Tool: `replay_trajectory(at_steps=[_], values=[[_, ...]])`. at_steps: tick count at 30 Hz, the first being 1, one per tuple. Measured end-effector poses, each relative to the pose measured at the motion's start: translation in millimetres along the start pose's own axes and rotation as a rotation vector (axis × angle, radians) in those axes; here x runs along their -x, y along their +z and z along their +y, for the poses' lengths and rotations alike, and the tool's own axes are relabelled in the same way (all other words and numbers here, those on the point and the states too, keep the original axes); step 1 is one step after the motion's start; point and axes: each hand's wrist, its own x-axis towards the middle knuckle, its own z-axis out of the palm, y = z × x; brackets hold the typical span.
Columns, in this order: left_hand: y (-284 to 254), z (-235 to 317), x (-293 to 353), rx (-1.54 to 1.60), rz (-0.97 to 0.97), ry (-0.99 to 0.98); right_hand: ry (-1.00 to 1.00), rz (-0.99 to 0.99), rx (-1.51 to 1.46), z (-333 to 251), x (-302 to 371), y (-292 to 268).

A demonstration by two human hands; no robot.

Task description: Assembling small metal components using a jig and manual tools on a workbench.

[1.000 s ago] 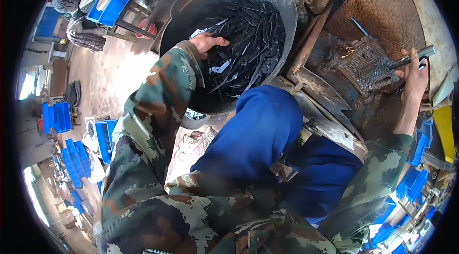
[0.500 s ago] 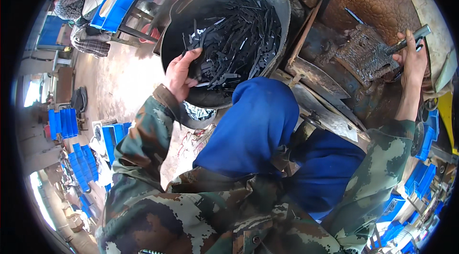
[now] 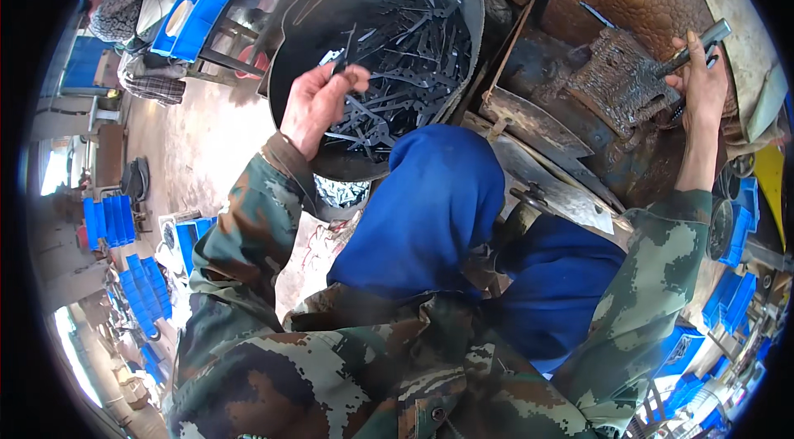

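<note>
My left hand (image 3: pixel 318 104) is over the left part of a big dark tub (image 3: pixel 289 30). Its thumb and fingers are pinched on a slim dark metal piece (image 3: pixel 351 44) that points up from the fingertips. Inside the tub lies a heap of thin, flat, dark metal pieces (image 3: pixel 413 67) with shaped ends. Far to the right, my right hand (image 3: pixel 701 83) is closed round a round metal bar handle (image 3: pixel 713 35). This handle slants out of a clamp-like block (image 3: pixel 616 79) caked with brown grime.
A bucket of shiny bits (image 3: pixel 341 193) stands under the tub's near rim. Worn boards (image 3: pixel 538 129) edge the grimy work area. Blue bins (image 3: pixel 203 5) stand at far left, near another person (image 3: pixel 124 13). My knees (image 3: pixel 438 199) are close to the tub.
My left hand has lifted slightly off the heap, and the metal piece shows upright in its fingers. My right hand remains at the handle. The whole view has shifted a little.
</note>
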Motion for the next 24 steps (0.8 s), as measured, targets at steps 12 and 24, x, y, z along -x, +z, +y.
replay_trajectory(at_steps=[12,24], values=[[219,155,-55,0.291,-0.525,0.422,-0.029,-0.013,-0.051,6,-5,-2],[280,130,-70,0.2,-0.259,0.349,-0.086,-0.021,-0.01,16,-10,2]])
